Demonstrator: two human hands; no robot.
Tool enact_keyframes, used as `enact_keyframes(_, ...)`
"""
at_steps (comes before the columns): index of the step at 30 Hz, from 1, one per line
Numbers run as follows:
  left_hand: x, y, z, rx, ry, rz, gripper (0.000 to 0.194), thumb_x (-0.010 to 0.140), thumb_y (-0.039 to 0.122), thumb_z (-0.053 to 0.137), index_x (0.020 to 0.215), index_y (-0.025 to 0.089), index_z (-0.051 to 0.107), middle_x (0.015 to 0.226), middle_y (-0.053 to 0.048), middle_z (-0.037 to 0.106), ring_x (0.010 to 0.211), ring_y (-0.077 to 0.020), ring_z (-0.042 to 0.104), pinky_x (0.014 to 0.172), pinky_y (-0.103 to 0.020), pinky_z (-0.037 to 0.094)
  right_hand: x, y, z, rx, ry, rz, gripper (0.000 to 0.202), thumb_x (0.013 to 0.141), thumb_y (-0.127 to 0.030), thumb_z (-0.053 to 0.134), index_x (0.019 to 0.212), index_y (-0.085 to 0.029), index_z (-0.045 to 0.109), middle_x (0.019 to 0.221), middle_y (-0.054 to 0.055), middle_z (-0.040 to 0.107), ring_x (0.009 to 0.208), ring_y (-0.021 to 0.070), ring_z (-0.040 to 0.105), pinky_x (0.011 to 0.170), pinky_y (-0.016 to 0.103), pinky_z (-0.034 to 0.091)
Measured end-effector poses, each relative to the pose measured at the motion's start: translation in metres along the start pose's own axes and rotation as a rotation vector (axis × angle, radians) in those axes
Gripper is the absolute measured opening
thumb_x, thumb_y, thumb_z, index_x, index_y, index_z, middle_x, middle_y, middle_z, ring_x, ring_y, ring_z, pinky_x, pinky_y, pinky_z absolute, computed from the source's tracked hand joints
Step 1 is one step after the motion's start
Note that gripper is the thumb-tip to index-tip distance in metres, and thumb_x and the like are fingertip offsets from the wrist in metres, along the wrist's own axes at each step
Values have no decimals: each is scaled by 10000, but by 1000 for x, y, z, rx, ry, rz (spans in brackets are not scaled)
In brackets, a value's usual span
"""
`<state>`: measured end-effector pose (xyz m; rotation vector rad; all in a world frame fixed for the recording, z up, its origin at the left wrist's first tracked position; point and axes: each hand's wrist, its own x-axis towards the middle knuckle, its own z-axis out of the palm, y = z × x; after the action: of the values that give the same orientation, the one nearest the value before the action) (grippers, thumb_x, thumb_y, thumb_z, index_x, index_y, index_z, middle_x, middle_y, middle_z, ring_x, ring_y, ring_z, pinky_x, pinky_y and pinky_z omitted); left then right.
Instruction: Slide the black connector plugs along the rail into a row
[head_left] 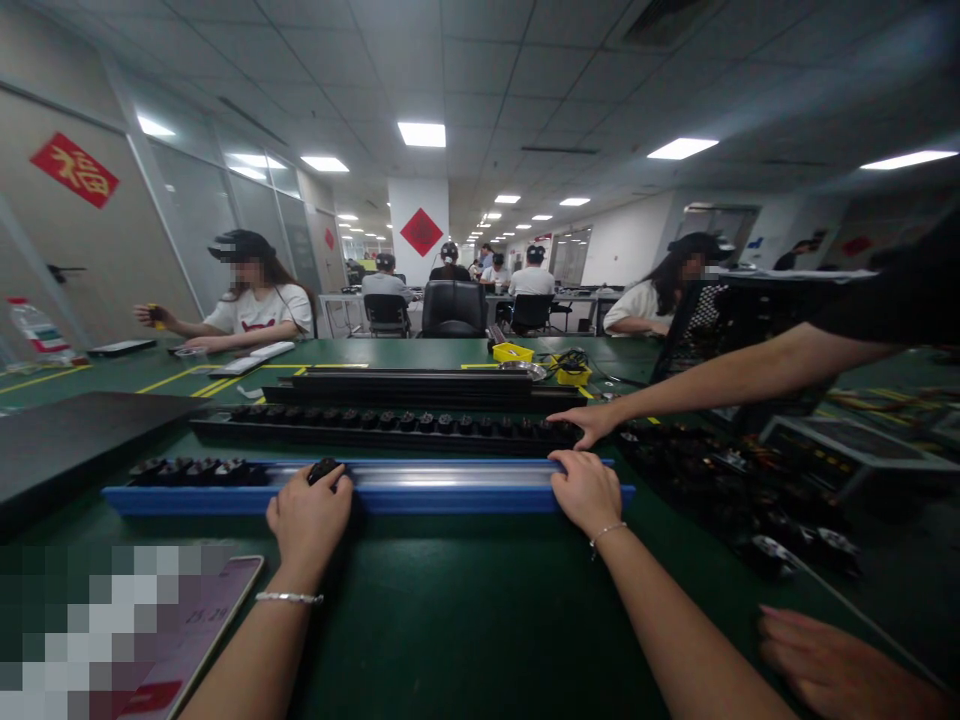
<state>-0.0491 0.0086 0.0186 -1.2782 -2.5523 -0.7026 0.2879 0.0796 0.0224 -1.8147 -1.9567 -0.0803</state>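
A long blue rail [450, 500] with a shiny metal channel lies crosswise before me on the green table. Several small black socket modules [191, 470] sit in its left end. My left hand [311, 510] is closed around another black socket module [325, 468] at the channel, just right of that row. With curled fingers, my right hand [589, 490] grips the blue rail near its right end. Behind it, a black rail [300, 430] carries a row of similar modules. A co-worker's hand [592, 420] reaches in from the right and touches the right end of that row.
Loose black modules [720, 480] are heaped at the right. The co-worker's other hand [832, 655] rests lower right. A phone [217, 610] lies at front left, near a dark flat panel [90, 430]. More black rails [405, 387] and yellow bins [512, 352] stand farther back.
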Motion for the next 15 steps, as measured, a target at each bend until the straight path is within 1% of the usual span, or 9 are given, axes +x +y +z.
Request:
enact_keyframes(5, -2, 2, -5, 5, -11, 11, 389, 806, 398, 361, 990, 306, 691, 1147, -103, 572, 1060, -274, 526, 920, -438, 366, -2, -2, -1, -17, 28, 16, 276, 764, -263, 439, 936, -254, 654, 1025, 5, 659, 989, 205, 510, 819, 325, 336)
enact_keyframes(8, -2, 2, -7, 33, -28, 31, 388, 805, 403, 352, 977, 334, 693, 1130, -98, 581, 1040, -276, 537, 900, -434, 380, -3, -3, -2, -21, 35, 14, 251, 776, -290, 440, 886, -256, 662, 976, 4, 667, 959, 199, 512, 783, 309, 341)
enact_keyframes(12, 0, 0, -10, 57, -92, 100, 407, 807, 420, 336, 1014, 344, 678, 1114, -113, 579, 1007, -282, 552, 851, -405, 417, -4, -4, -3, -29, 32, 21, 230, 776, -302, 453, 848, -261, 668, 942, 4, 667, 948, 187, 503, 763, 289, 344)
enact_keyframes(15, 0, -3, -11, 55, -128, 142, 420, 808, 409, 329, 1045, 330, 666, 1106, -115, 580, 982, -275, 561, 858, -396, 421, -6, -3, -3, -36, 27, 29, 222, 770, -310, 466, 854, -271, 667, 943, -2, 664, 947, 182, 498, 754, 283, 345)
